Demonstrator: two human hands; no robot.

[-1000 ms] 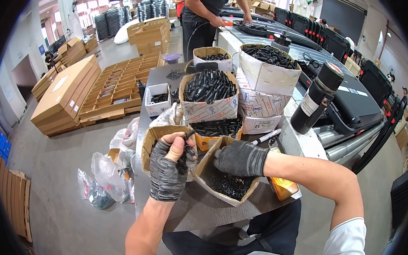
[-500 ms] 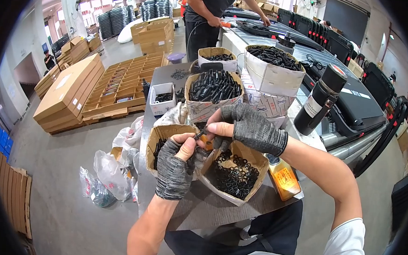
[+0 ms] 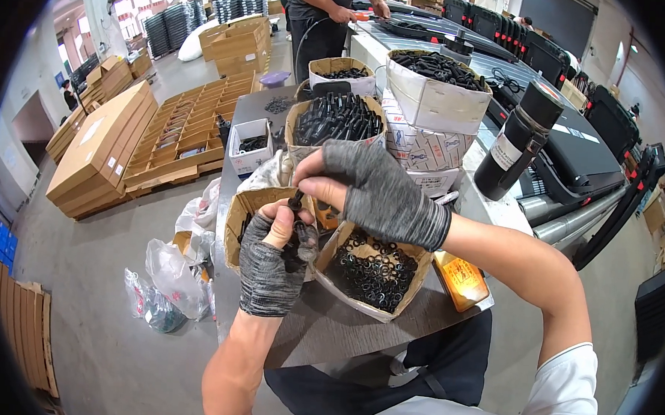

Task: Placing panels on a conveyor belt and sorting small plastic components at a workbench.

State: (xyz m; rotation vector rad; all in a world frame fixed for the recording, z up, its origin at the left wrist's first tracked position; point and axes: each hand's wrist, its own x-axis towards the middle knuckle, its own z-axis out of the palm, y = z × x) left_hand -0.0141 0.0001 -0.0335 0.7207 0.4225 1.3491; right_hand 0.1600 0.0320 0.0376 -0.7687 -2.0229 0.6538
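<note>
My left hand (image 3: 271,261), in a grey fingerless glove, pinches a small black cylindrical part (image 3: 296,200) that stands roughly upright between thumb and fingers. Above it, my right hand (image 3: 371,191) wears the same kind of glove, with thumb and forefinger closed at the part's top end. Whether a separate small piece sits in those right fingertips is hidden. Below the hands, an open carton (image 3: 418,276) holds many black rings (image 3: 381,278). Behind my left hand stands another carton (image 3: 234,225) with dark parts inside, partly covered by the hand.
Black cylinders (image 3: 335,120) fill a carton farther back, beside a taller white carton (image 3: 436,104) of black parts. A small white box (image 3: 251,160) stands left. A yellow bottle (image 3: 460,282) and black flask (image 3: 512,149) are right. Another person (image 3: 319,26) works beyond the table.
My right hand has moved left and over my left hand. The black part has turned from slanted to nearly upright. The whole view has shifted slightly.
</note>
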